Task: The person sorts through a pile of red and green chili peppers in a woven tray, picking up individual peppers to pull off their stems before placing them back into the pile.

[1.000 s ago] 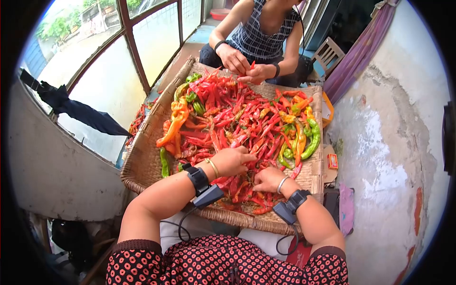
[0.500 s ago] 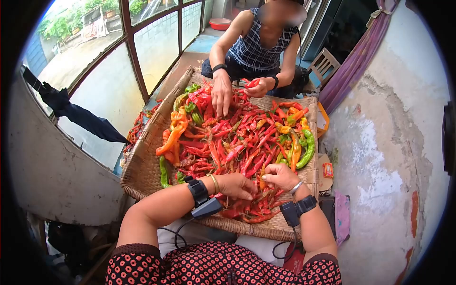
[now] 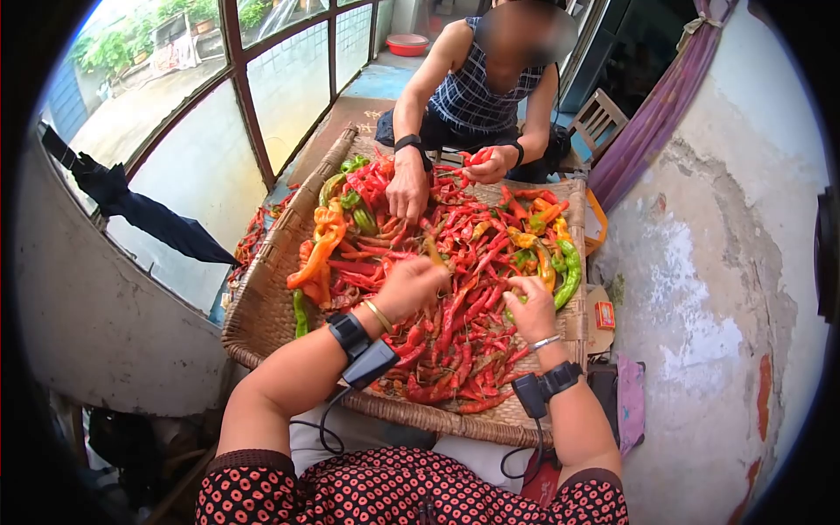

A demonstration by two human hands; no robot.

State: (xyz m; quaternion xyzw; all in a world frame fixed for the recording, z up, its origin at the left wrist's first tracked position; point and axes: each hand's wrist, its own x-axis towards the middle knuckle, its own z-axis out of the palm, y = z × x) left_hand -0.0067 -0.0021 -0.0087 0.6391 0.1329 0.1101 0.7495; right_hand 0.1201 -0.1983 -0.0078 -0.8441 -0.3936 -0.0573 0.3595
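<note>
Red chili peppers (image 3: 455,306) lie heaped in a shallow woven basket (image 3: 262,289). Over the left-middle of the heap is my left hand (image 3: 413,289), its fingers pinched on a brownish-orange pepper (image 3: 432,249) that sticks up beyond them. My right hand (image 3: 534,312) hovers at the right of the heap, thumb and fingers apart, with no pepper visible in it. Close beside it are a green pepper (image 3: 570,271) and yellow-orange peppers (image 3: 546,267). Some of the peppers beneath both hands are hidden.
Across the basket sits another person (image 3: 486,96), one hand in the heap and the other holding red peppers (image 3: 475,157). Larger orange peppers (image 3: 324,245) line the left side. A folded umbrella (image 3: 157,219) hangs at left; a wall (image 3: 700,306) stands at right.
My left hand has moved up and left from the near heap, now with the brownish-orange pepper. My right hand has shifted slightly up and right. The other person's hands moved a little.
</note>
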